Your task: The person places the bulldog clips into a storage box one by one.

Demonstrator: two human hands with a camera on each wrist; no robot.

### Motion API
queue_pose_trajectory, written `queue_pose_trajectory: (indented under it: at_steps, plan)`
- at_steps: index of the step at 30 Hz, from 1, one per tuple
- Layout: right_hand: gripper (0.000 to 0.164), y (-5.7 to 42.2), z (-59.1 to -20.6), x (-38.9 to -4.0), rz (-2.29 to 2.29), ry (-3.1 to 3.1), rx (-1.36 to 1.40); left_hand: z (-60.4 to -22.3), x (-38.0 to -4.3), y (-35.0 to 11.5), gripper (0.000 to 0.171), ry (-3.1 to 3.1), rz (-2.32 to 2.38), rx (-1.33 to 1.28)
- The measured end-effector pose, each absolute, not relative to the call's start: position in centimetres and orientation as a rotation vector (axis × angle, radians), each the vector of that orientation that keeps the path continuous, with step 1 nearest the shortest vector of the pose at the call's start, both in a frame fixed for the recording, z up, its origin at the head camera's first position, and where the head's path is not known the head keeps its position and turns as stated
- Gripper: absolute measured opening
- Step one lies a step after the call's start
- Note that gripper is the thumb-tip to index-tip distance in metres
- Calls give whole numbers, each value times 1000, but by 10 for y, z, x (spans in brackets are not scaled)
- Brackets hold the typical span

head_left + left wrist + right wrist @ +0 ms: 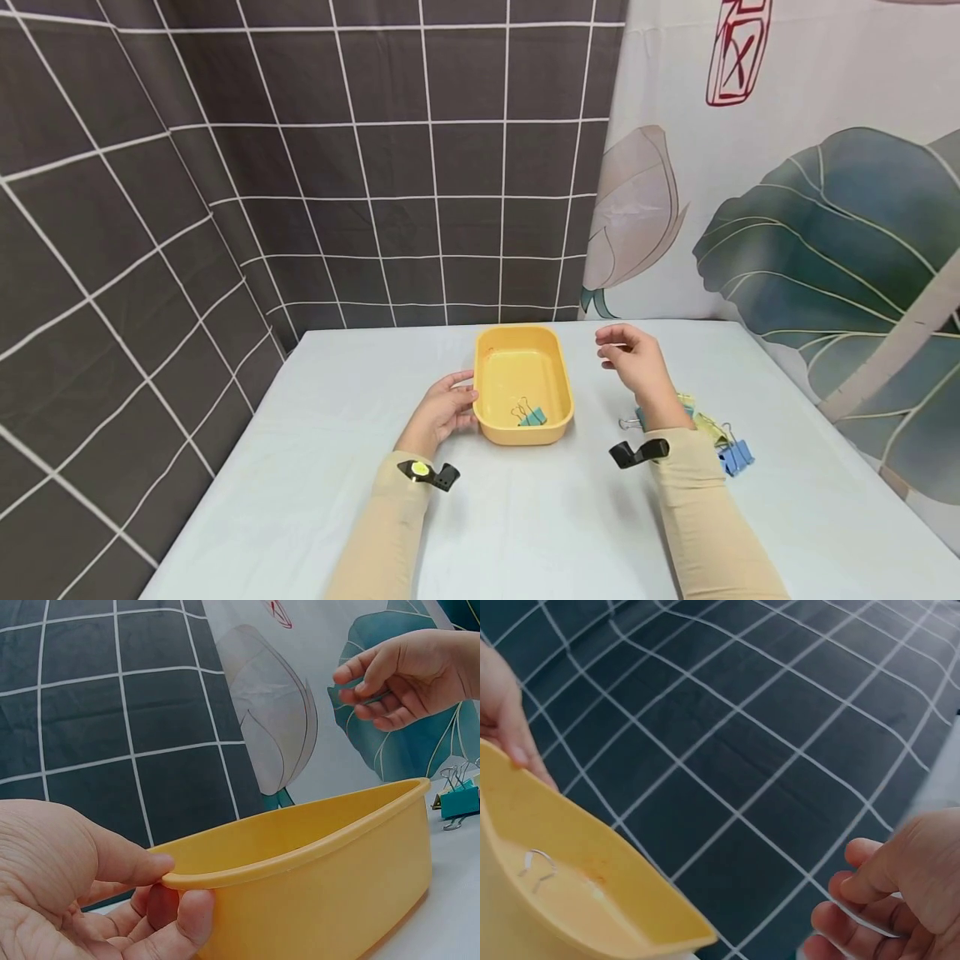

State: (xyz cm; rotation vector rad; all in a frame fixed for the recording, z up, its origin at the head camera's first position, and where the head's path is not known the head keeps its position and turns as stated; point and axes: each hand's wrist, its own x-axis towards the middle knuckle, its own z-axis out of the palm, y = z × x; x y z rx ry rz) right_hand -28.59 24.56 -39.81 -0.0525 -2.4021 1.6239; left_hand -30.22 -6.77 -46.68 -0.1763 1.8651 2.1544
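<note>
My left hand (444, 410) pinches the left rim of a yellow plastic bin (519, 363). In the left wrist view its thumb lies over the rim and the fingers bear on the outer wall. Inside the bin, near its front end, lies a teal binder clip (534, 417) with wire handles up. My right hand (636, 360) hovers to the right of the bin, its fingers loosely bent and nothing between them. Below the right wrist a pile of binder clips is partly hidden by the arm: a blue one (736, 457), yellow ones (708, 428) and a teal one (460, 802).
The bin and clips rest on a table with a pale cloth (337, 400). A dark cloth with white grid lines (390, 167) hangs behind and at the left. A light curtain with leaf and flower prints (825, 225) hangs at the back right.
</note>
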Motion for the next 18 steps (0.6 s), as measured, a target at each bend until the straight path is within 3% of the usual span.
queue_pose_trajectory:
  at_steps: [18]
  plan:
    - [35, 288, -398, -279, 1754, -2483, -46, -466, -300, -67, 51, 1862, 2158, -157]
